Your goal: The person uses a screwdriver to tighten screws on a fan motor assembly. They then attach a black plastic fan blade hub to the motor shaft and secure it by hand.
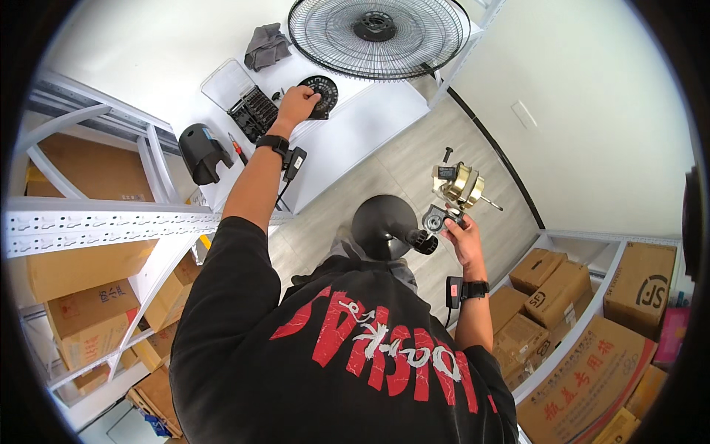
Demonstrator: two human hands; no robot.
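Blk tee [310, 377], motor assy [464, 186] in R hand's [463, 235] grasp, L hand [298, 105] on disc [328, 95] (grip unclear)

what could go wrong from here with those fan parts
The motor is held off the table by the right hand alone, near its lower end, so a slip could drop it to the floor. The left hand is at the round black disc, close to small dark parts and the open tool case, so a nudge might scatter pieces.
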